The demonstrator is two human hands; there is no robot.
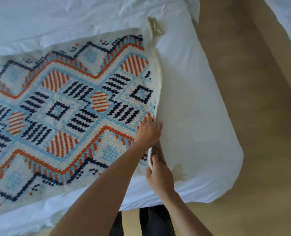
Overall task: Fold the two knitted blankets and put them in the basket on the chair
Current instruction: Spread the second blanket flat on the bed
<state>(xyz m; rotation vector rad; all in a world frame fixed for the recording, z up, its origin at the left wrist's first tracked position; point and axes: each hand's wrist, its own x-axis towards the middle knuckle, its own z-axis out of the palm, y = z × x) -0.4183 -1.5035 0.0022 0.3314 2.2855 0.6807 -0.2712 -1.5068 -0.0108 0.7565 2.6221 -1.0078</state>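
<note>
A knitted blanket (69, 106) with an orange, navy and light blue diamond pattern lies spread on the white bed (192, 103). Cream tassels hang at its two right corners. My left hand (148, 130) lies on the blanket's right edge with fingers fairly straight. Just below it, my right hand (158, 174) pinches that same edge, which is lifted a little so the underside shows. Neither a second blanket, a basket nor a chair is in view.
The bed's corner (226, 167) juts to the right over a tan carpet floor (260, 116). Another white bed edge (287, 17) shows at the top right. My dark trouser legs (151, 222) stand against the bed's near side.
</note>
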